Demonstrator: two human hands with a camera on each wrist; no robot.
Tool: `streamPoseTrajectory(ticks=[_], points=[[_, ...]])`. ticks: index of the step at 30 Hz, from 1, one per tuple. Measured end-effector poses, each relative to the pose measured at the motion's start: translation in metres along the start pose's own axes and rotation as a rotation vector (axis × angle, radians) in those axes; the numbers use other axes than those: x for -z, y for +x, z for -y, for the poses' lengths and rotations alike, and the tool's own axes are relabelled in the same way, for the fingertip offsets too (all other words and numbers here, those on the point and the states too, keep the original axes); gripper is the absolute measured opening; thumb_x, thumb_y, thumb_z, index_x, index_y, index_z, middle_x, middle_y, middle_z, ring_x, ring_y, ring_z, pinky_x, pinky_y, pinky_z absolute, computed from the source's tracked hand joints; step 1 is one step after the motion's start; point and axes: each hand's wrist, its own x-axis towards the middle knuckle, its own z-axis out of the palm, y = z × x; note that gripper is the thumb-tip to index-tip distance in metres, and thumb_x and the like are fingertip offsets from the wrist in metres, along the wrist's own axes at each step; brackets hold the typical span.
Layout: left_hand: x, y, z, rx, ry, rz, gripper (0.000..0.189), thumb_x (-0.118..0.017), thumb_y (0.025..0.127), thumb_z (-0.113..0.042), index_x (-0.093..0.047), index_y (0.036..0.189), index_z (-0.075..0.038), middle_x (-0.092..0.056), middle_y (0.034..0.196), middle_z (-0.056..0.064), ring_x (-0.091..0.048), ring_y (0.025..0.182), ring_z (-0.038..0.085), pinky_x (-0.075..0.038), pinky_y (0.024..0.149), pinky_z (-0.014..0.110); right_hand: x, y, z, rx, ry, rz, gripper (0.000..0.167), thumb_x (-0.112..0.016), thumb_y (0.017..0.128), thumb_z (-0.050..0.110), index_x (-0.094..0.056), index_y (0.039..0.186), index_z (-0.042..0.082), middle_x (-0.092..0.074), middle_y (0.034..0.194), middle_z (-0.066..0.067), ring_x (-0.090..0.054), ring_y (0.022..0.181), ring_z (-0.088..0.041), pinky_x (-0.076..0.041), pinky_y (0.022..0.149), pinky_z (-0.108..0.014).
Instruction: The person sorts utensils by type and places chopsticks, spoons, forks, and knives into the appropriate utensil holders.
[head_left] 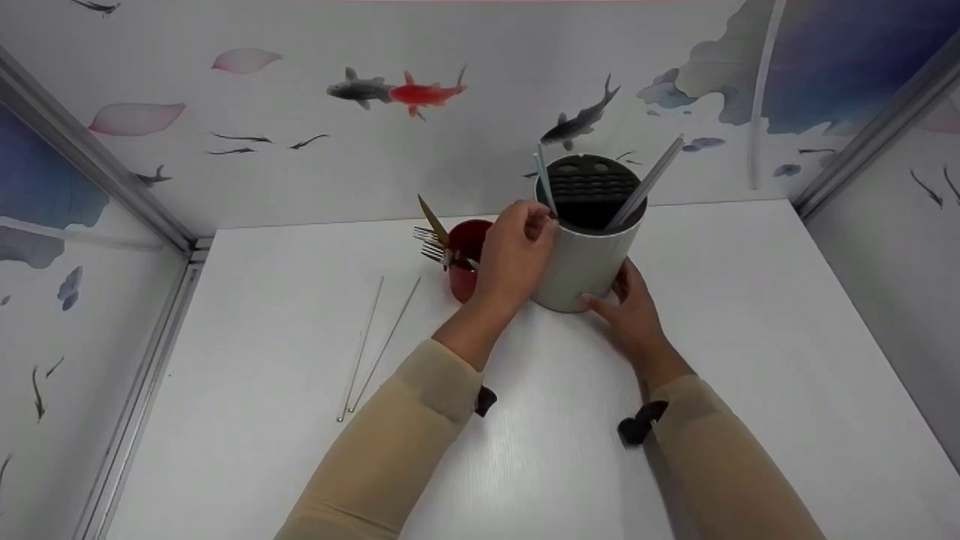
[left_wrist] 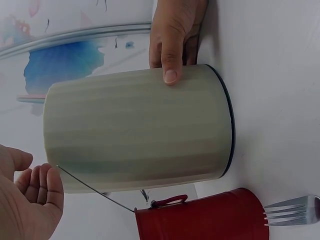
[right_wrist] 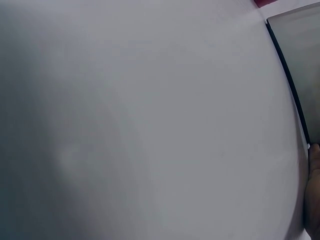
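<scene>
A pale utensil holder (head_left: 577, 270) with a black slotted insert (head_left: 592, 184) stands at the back of the white table. My right hand (head_left: 634, 307) grips its lower right side, thumb on the front. Up at the holder's left rim is my left hand (head_left: 517, 251), fingers curled in; I cannot tell whether it pinches anything. Beside those fingers, thin bluish sticks (head_left: 545, 176) lean in the holder, with longer grey sticks (head_left: 652, 180) opposite. In the left wrist view, a thin metal rod (left_wrist: 95, 190) runs from the fingertips to the rim of the red bucket (left_wrist: 205, 217).
Left of the holder, the small red bucket holds forks (head_left: 431, 244) and a gold-coloured utensil (head_left: 433, 219). Two thin metal rods (head_left: 386, 345) lie on the table (head_left: 247, 337) to the left. Behind rises a panel (head_left: 510, 37) printed with fish.
</scene>
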Motion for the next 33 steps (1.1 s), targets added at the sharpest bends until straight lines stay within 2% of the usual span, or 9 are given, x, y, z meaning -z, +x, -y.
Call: streamPoseTrajectory(ticks=[6,13,17,24,33], points=[[0.004,-0.011,0.003,0.028,-0.014,0.005,0.024,-0.065,0.104,-0.028,-0.064,0.126,-0.019,-0.068,0.115,-0.004,-0.060,0.104,0.008,-0.056,0.093,0.021,0.001,-0.002,0.006,-0.010,-0.020,0.015,0.119,-0.085,0.081,0.053,-0.008,0.168,0.027,-0.018,0.174,0.001,-0.022,0.161,-0.020,-0.020,0.132,-0.042],[0.012,-0.026,0.015,0.036,-0.052,-0.012,0.028,-0.065,0.104,-0.027,-0.064,0.128,-0.015,-0.069,0.118,-0.003,-0.061,0.106,0.008,-0.056,0.095,0.022,0.001,-0.001,0.000,-0.007,-0.049,0.004,0.119,-0.082,0.079,0.061,-0.007,0.167,0.033,-0.018,0.174,0.005,-0.023,0.160,-0.018,-0.021,0.131,-0.043],[0.015,-0.033,0.024,0.038,-0.052,-0.038,0.026,-0.066,0.103,-0.026,-0.065,0.127,-0.014,-0.069,0.116,-0.002,-0.061,0.105,0.009,-0.057,0.094,0.022,0.001,-0.002,0.001,-0.029,-0.057,0.003,0.118,-0.082,0.080,0.061,-0.006,0.167,0.035,-0.017,0.174,0.006,-0.022,0.160,-0.018,-0.021,0.131,-0.044],[0.019,-0.043,0.036,0.033,-0.060,-0.042,0.023,-0.066,0.103,-0.026,-0.066,0.123,-0.015,-0.069,0.114,-0.002,-0.062,0.104,0.009,-0.058,0.091,0.023,0.001,-0.001,0.001,-0.069,-0.040,0.002,0.119,-0.083,0.081,0.057,-0.004,0.167,0.035,-0.015,0.174,0.009,-0.020,0.161,-0.015,-0.019,0.132,-0.044],[0.025,-0.054,0.058,0.019,-0.098,-0.059,0.019,-0.068,0.101,-0.020,-0.067,0.117,-0.010,-0.069,0.105,0.002,-0.062,0.098,0.012,-0.056,0.085,0.027,-0.002,-0.003,0.002,-0.003,-0.052,-0.001,0.117,-0.084,0.084,0.049,-0.005,0.168,0.029,-0.017,0.175,0.000,-0.021,0.161,-0.023,-0.020,0.132,-0.045]])
